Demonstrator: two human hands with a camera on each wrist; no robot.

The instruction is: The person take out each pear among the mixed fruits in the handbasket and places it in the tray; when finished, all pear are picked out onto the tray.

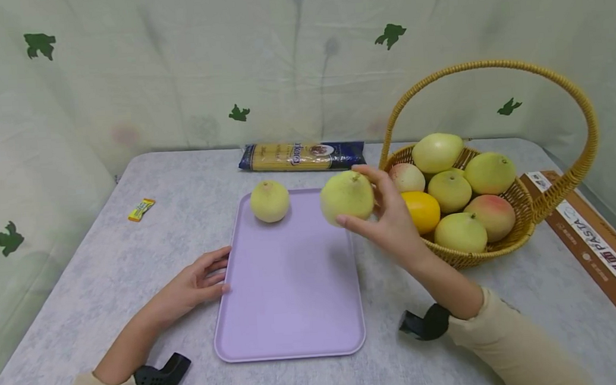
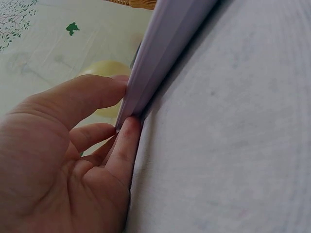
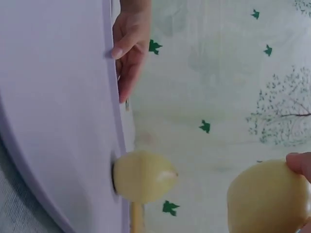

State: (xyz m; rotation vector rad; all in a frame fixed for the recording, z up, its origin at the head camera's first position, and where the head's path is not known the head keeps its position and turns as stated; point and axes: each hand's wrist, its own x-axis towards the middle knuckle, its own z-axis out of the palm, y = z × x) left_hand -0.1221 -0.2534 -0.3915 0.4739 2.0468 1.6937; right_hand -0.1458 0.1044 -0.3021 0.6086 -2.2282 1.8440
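My right hand (image 1: 396, 225) grips a yellow-green fruit (image 1: 348, 197) between thumb and fingers, held above the upper right side of a lilac tray (image 1: 293, 289). The fruit (image 3: 267, 199) is rounded with a short stem; its exact kind is unclear. A second pale yellow fruit (image 1: 269, 201), tapering towards its stem, stands at the tray's upper left corner. My left hand (image 1: 196, 284) is at the tray's left edge. In the left wrist view, its thumb lies on the rim (image 2: 146, 73) and its fingers touch the rim's outer side, pinching it.
Right of the tray stands a wicker basket (image 1: 528, 234) with a tall handle, holding several fruits. Beside it lies a brown pasta box (image 1: 596, 244). A spaghetti packet (image 1: 300, 156) lies behind the tray; a small yellow wrapped sweet (image 1: 141, 209) is at the left.
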